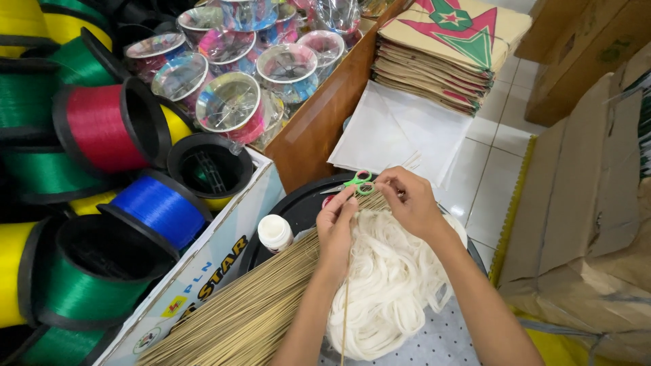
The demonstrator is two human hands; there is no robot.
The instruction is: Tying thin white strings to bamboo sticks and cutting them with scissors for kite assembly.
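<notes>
My left hand [336, 224] and my right hand [409, 202] meet over a black round tray [302, 203]. Both pinch at the tips of thin bamboo sticks [251, 308] that fan out toward the lower left. One single stick [345, 318] hangs down from my left hand. A heap of white string [390, 285] lies on the tray under my forearms. Green-handled scissors [356, 183] rest at the tray's far edge, just beyond my fingertips. A small white bottle [274, 232] stands left of my left hand.
Large spools of red [102, 129], blue [159, 207], green and yellow line fill a box on the left. Clear shiny reels [230, 102] sit behind them. White paper sheets [400, 129] and a stack of brown kites [444, 54] lie ahead. Cardboard boxes [583, 196] stand on the right.
</notes>
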